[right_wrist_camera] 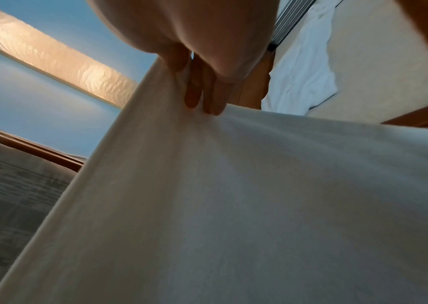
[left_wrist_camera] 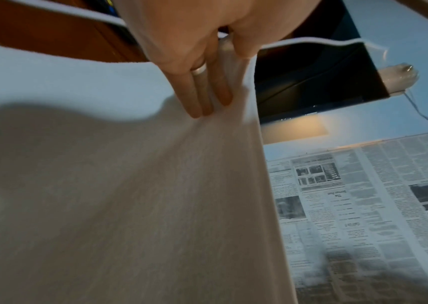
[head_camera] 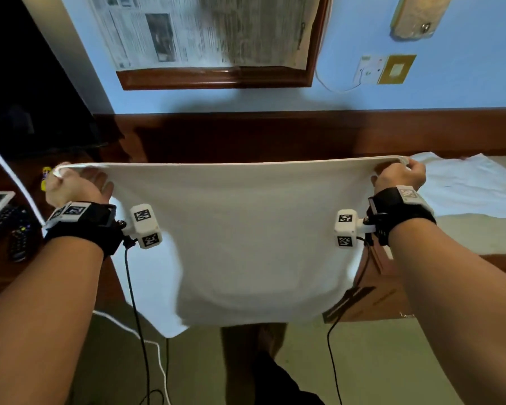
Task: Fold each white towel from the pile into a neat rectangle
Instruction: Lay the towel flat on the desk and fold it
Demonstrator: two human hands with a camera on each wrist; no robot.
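Observation:
A white towel point(head_camera: 240, 235) hangs stretched in the air between my two hands, its top edge taut and its lower part sagging toward me. My left hand point(head_camera: 67, 182) pinches the top left corner; the left wrist view shows the fingers point(left_wrist_camera: 202, 90) lying along the cloth point(left_wrist_camera: 155, 205). At the top right corner my right hand point(head_camera: 403, 175) grips the towel, with fingers point(right_wrist_camera: 205, 92) pressed on the fabric point(right_wrist_camera: 259, 205) in the right wrist view. More white cloth point(head_camera: 465, 185) lies spread on the surface at the right.
A dark wooden table edge point(head_camera: 246, 133) runs under a blue wall with a newspaper-covered window point(head_camera: 211, 33). Remote controls point(head_camera: 0, 223) lie at the left near a dark screen point(head_camera: 27, 83). A cardboard box point(head_camera: 371, 296) sits low right. Cables point(head_camera: 135, 317) hang from my wrists.

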